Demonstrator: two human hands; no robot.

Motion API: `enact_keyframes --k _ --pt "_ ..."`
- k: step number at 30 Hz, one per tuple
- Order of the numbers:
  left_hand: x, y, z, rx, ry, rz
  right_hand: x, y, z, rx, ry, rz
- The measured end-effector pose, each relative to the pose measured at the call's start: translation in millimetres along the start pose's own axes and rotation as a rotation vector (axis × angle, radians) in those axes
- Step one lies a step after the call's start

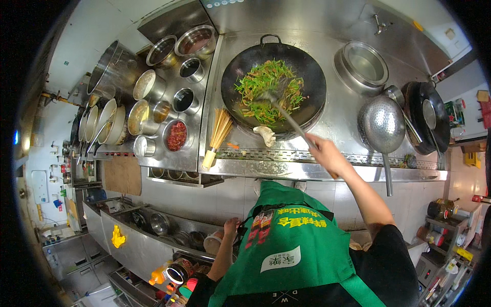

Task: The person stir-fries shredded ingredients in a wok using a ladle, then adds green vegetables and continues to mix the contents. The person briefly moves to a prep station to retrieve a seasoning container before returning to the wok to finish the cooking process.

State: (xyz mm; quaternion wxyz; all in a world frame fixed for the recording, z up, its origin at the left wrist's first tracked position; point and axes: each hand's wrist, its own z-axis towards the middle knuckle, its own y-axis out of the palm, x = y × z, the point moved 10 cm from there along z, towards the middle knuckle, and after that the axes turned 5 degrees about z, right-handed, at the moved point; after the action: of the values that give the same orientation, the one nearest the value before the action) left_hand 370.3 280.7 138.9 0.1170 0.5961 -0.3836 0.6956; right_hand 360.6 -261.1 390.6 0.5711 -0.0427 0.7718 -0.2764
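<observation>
My right hand [326, 154] is closed around the handle of a long metal cooking ladle [293, 124], whose head rests among the food in a black wok [314, 76]. The wok holds chopped green vegetable pieces [268, 78] mixed with small brown bits. Down beside my green apron [291, 245], my left hand [231, 226] hangs with bent fingers; whether it holds anything is unclear. A crumpled white cloth [265, 136] lies against the wok's near rim. Left of the wok, a bamboo wok brush [216, 138] lies on the steel range.
Steel pots, a bowl of red chopped chillies [176, 135] and cups of dark liquid [184, 100] stand at left. On the right are a round steel pan [365, 64], a perforated strainer [382, 124] with its handle past the edge, and another black wok [414, 103].
</observation>
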Motion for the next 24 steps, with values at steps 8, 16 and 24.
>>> enact_keyframes --k 8,16,24 --pt "-51.4 31.0 -18.5 -0.372 -0.127 0.774 26.0 -11.6 54.6 0.270 0.087 0.208" --pt "-50.6 18.7 5.2 0.155 -0.904 -0.540 -2.5 -2.8 3.1 0.005 0.029 0.081" --pt "-32.6 13.8 11.3 0.034 -0.690 -0.323 25.6 -9.1 78.4 0.406 0.062 0.192"
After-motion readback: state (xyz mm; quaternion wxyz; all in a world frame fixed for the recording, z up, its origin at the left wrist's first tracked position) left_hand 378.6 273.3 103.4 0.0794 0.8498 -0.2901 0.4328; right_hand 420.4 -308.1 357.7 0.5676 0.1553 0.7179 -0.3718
